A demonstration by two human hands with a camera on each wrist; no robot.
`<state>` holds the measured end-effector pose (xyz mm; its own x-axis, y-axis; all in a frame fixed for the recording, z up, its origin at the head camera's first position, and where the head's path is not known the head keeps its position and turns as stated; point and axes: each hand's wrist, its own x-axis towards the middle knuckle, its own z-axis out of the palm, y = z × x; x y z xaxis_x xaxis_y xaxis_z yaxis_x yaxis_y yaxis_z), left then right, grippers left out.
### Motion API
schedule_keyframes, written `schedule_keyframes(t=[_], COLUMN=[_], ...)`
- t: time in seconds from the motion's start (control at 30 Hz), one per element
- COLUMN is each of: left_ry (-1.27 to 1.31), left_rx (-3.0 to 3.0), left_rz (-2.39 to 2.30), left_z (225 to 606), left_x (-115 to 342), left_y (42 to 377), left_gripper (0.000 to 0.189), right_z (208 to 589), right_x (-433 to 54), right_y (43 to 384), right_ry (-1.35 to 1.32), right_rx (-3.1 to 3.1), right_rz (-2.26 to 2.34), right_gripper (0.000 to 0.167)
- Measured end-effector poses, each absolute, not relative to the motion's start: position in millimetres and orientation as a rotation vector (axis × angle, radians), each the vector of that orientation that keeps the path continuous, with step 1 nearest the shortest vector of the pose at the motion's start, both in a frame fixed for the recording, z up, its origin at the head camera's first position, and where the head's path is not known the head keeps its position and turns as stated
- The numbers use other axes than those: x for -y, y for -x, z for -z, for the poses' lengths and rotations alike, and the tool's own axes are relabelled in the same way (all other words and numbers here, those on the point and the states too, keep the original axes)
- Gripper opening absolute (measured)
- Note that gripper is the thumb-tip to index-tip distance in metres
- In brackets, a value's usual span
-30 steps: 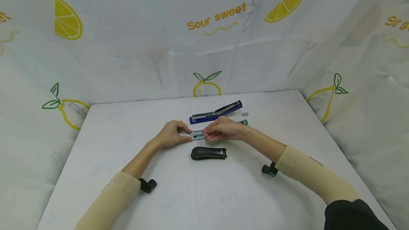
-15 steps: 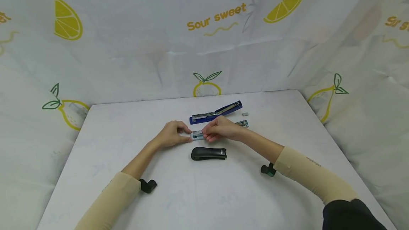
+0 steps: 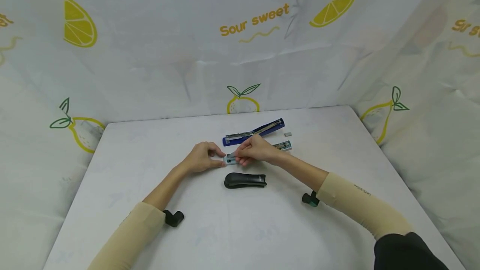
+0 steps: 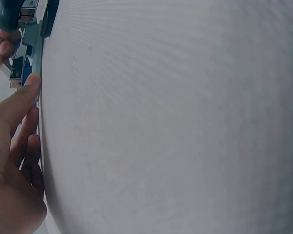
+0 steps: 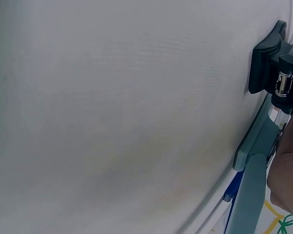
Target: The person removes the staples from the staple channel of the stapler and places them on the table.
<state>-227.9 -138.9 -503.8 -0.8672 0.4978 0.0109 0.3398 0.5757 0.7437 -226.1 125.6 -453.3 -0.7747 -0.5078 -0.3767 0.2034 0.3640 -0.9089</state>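
Note:
A light blue stapler (image 3: 283,146) lies opened out on the table, its middle hidden behind my right hand (image 3: 256,150). Thumb and forefinger of my left hand (image 3: 200,157) pinch its left end. In the left wrist view, the thumb presses the side of the pale stapler body (image 4: 36,48). My right fingertips pinch a thin grey strip of staples (image 3: 232,154), tilted over the stapler's staple channel. From the right wrist, the opened light blue stapler (image 5: 254,187) runs beside the right hand (image 5: 285,180).
Just in front lies a closed black stapler (image 3: 245,180). Behind the hands, a dark blue stapler (image 3: 240,138) is opened out. A small grey block (image 3: 287,134), like a strip of staples, sits to its right. A white printed curtain (image 3: 168,74) hangs behind the table.
My right hand has shifted slightly left and up along the light blue stapler, the grey strip now tilting up from it. More of the stapler's right end shows. The left hand stays put.

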Motion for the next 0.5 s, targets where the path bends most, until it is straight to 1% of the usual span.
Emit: schedule_keyframes(t=[0.17,0.37,0.5], left_ry=[-0.692,-0.692,-0.687], left_rx=[-2.606,-2.607,-2.606], left_rz=[-1.163,-1.165,-1.165], left_z=[504.4,504.6,504.6], left_x=[139.2,138.4,138.1], left_y=[227.4,227.8,228.2], left_gripper=[0.025,0.025,0.025], right_z=[454.5,452.1,449.8], right_x=[-125.2,-119.9,-116.7], right_y=[224.9,222.6,221.1], right_ry=[0.299,0.259,0.258], right_rx=[-2.024,-2.062,-2.089], right_rz=[1.444,1.453,1.462], right_gripper=[0.023,0.019,0.02])
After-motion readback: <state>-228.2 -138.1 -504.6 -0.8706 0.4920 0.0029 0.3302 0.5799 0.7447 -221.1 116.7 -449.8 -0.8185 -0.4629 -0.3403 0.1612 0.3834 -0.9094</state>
